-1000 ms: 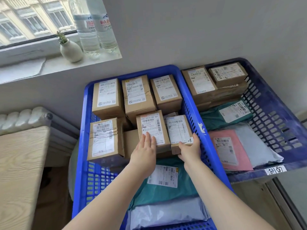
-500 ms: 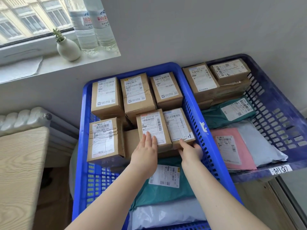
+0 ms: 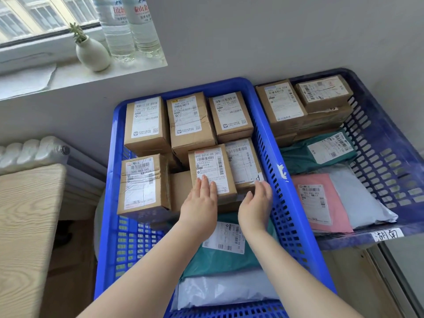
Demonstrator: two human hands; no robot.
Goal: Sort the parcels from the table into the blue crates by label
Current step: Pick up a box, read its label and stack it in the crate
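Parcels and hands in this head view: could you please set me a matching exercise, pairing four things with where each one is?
Things:
1. pink mailer
2. left hand
3. white vase
4. box marked 500 H53 045

Places:
A. on the window sill
B. left side of the left crate
C. in the right crate
D. flat on the box marked 890 D314

Pairs: 1-C, 2-D, 3-A, 4-B
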